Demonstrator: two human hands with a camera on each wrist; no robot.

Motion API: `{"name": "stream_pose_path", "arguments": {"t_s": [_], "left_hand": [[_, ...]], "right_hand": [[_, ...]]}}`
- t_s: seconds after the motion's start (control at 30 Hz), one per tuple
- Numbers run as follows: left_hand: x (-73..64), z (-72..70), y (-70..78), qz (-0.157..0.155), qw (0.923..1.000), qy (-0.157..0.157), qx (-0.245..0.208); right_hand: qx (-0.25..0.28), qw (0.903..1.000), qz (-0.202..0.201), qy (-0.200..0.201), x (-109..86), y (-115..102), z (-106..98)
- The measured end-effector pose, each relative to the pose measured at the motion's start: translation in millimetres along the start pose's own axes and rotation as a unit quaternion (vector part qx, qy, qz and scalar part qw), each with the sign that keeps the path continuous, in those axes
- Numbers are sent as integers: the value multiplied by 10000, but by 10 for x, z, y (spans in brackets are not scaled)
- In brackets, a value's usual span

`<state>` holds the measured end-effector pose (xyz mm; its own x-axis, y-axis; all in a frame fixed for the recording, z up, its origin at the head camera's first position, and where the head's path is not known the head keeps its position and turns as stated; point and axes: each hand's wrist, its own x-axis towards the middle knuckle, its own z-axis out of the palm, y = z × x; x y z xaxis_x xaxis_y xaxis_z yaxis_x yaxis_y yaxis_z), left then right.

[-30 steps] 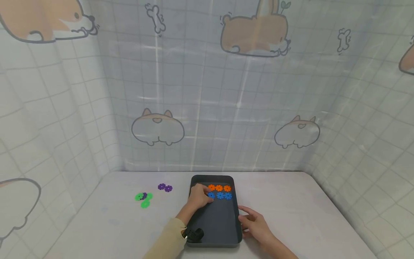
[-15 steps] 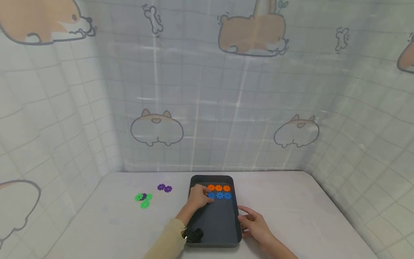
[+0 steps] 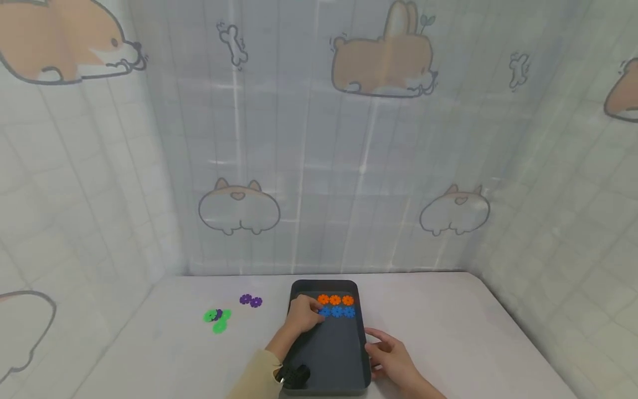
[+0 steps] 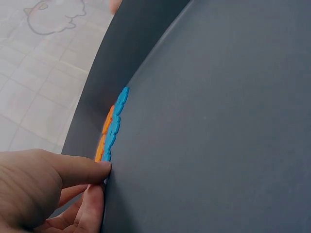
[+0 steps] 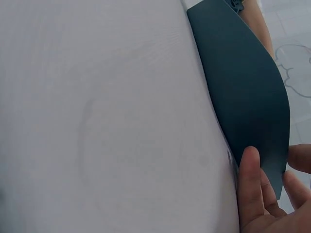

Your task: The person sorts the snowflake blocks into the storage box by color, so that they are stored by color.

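Observation:
My left hand [image 3: 303, 314] is inside the dark grey baking tray [image 3: 329, 360], thumb and fingertips pinching the leftmost blue snowflake disc [image 3: 324, 312]. That disc ends a row of three blue ones, just below a row of orange snowflake discs [image 3: 335, 300] near the tray's far end. In the left wrist view, the thumb [image 4: 92, 170] meets the near end of the blue row [image 4: 114, 127]. At the tray's right side my right hand [image 3: 391, 357] grips the wall; the right wrist view has one finger [image 5: 250, 165] against the outer wall and others at the rim.
Left of the tray on the white tabletop [image 3: 174, 354] lie green snowflake discs [image 3: 219, 326] in a cluster with a purple one among them. Two purple discs [image 3: 251, 300] lie farther back. A patterned curtain [image 3: 319, 166] encloses the back and sides.
The scene sits lower in the head view as the camera has tilted up. The leftmost blue disc is slightly closer to its neighbour. Both hands stay nearly where they were on the tray.

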<state>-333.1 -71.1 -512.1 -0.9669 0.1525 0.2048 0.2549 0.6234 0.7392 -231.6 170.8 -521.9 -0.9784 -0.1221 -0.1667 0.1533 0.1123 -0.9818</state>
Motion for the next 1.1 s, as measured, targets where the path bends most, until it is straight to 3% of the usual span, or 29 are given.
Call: {"name": "stream_pose_path", "arguments": {"t_s": [0.3,0.53,0.87,0.97,1.1], "left_hand": [[51,-42,1,145,9997,189,-8],[16,3,-28,-123,9999,38,77],[-3,56,-59,-136,9997,209,19],[-19,20,-33,-49,9997,169,-166],[-117,-105,47,153,9974,-107,-701]], "right_hand": [[104,9999,-64,17,27,-64,30],[34,10000,64,21,3,-28,31],[-61,9998,153,115,-35,-50,49],[-42,9998,182,123,-30,-54,47],[-26,9999,99,40,-24,-41,49]]}}
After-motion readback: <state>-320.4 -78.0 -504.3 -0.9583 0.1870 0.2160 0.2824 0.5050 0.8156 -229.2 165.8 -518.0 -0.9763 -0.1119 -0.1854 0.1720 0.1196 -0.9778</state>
